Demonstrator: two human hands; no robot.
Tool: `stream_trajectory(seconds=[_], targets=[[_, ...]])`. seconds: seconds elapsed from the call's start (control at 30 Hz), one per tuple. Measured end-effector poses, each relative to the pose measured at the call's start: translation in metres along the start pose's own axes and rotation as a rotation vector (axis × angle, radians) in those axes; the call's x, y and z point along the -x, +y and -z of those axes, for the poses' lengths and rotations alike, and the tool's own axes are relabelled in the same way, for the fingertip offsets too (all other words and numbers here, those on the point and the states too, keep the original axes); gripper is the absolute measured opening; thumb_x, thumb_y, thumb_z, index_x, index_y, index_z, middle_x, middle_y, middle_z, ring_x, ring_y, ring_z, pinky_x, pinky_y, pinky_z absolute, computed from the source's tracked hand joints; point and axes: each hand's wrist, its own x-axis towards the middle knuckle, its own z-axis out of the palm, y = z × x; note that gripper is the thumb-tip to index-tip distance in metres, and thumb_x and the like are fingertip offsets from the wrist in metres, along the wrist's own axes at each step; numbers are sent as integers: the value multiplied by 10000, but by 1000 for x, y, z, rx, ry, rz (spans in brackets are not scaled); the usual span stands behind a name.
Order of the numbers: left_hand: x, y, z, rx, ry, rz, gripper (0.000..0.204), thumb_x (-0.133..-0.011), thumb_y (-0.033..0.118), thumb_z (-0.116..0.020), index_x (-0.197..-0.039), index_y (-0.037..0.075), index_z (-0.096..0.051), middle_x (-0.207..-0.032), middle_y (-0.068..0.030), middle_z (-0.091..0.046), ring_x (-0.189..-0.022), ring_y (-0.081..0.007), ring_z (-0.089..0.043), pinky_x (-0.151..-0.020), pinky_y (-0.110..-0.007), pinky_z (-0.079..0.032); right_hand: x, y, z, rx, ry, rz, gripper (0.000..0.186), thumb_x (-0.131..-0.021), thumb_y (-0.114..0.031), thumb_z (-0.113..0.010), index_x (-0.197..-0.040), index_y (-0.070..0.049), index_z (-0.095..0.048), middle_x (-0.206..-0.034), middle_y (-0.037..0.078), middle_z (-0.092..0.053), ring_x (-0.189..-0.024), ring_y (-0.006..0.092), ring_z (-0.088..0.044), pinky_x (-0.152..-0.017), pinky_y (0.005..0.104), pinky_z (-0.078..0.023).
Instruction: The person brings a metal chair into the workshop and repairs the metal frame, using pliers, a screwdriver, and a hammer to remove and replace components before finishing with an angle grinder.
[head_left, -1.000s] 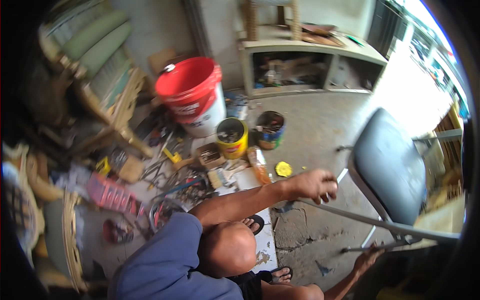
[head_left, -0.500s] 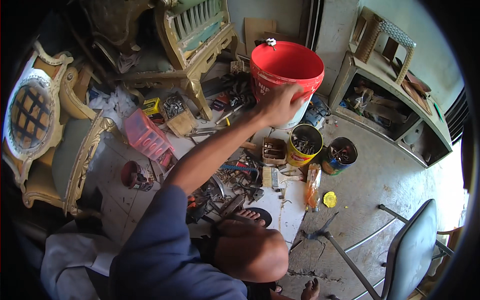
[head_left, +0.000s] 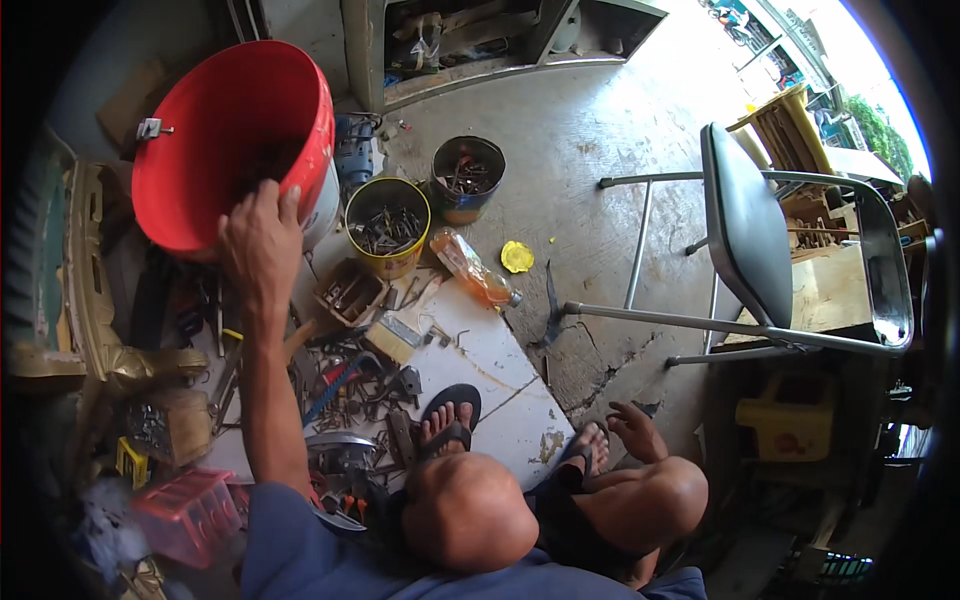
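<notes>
- Red-and-white bucket (head_left: 210,120): upper left, just beside a yellow can (head_left: 395,265) of metal pieces.
- Left hand (head_left: 262,235): its grip pinches the bucket's near rim.
- Plastic bottle (head_left: 470,268): lying between the yellow can and a yellow disc (head_left: 517,257).
- Right hand (head_left: 639,434): grip loosely spread, beside the right knee (head_left: 676,488).
- Folding chair (head_left: 742,225): farther right.

The bucket (head_left: 225,125) at the left hand (head_left: 262,235) is red; rightward of that hand, the tin (head_left: 397,264) is yellow, the bottle (head_left: 472,268) orange-tinted.
</notes>
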Motion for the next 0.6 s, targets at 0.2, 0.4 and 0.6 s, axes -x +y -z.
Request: stream_trajectory(seconds=[0.2, 0.4, 0.6], targets=[[66, 7, 17, 162, 44, -31, 189, -921, 213, -640, -793, 101, -558, -744, -83, -573, -742, -295, -577, -682, -450, -394, -3, -66, -57, 213, -111, 48, 485, -949, -267, -619, -1374, -49, -532, -1141, 196, -694, -1067, 298, -670, -922, 366, -498], [110, 7, 26, 162, -16, 41, 109, -859, 174, -697, -867, 101, -616, -791, -43, -568, -763, -234, -573, -699, -389, -393, -36, -72, -60, 248, -108, 112, 442, -939, -223, -623, -1340, -51, -556, -1085, 188, -711, -1026, 315, -689, -876, 371, -517], [110, 12, 28, 206, -27, 39, 159, -828, 155, -714, -956, 85, -651, -858, -40, -618, -812, -228, -593, -756, -378, -411, -65, -84, -59, 312, -137, 207, 408, -944, -236, -621, -1319, -83, -568, -1050, 164, -721, -990, 329, -697, -834, 392, -530]])
